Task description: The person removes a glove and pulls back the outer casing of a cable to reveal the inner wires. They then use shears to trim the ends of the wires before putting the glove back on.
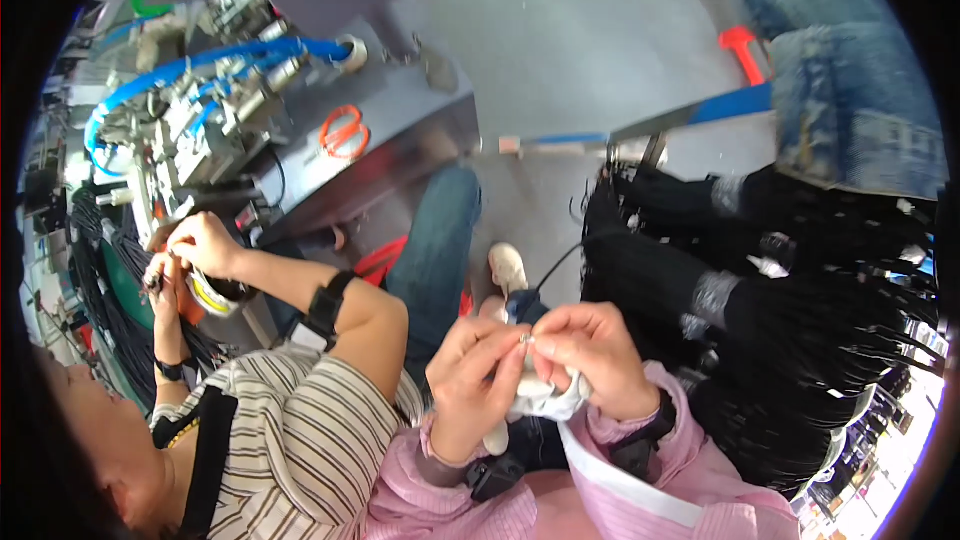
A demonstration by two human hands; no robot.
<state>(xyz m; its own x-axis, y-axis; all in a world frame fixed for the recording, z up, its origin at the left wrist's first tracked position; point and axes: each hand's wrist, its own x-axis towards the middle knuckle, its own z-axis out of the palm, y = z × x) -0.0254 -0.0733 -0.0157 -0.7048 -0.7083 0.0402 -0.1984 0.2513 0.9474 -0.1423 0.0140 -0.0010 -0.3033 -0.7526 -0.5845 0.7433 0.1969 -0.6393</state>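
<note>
My left hand [474,380] and my right hand [597,355] meet in front of my body, both closed in a pinch. Between their fingertips is a small, pale, shiny piece [527,338], too small to name. Just beyond the fingers sits a dark blue part [522,307], and a thin black cable [560,267] runs from there up toward the right. Whether the cable joins the pinched piece, I cannot tell. White crumpled material [552,403] shows under my right hand.
At my left, a co-worker in a striped shirt [300,420] works with both hands at a bench [410,110] holding machinery, blue tubing [180,70] and orange-handled scissors [345,133]. Bundles of black cables [660,280] hang on a rack at my right. Another person's jeans [850,90] show beyond it.
</note>
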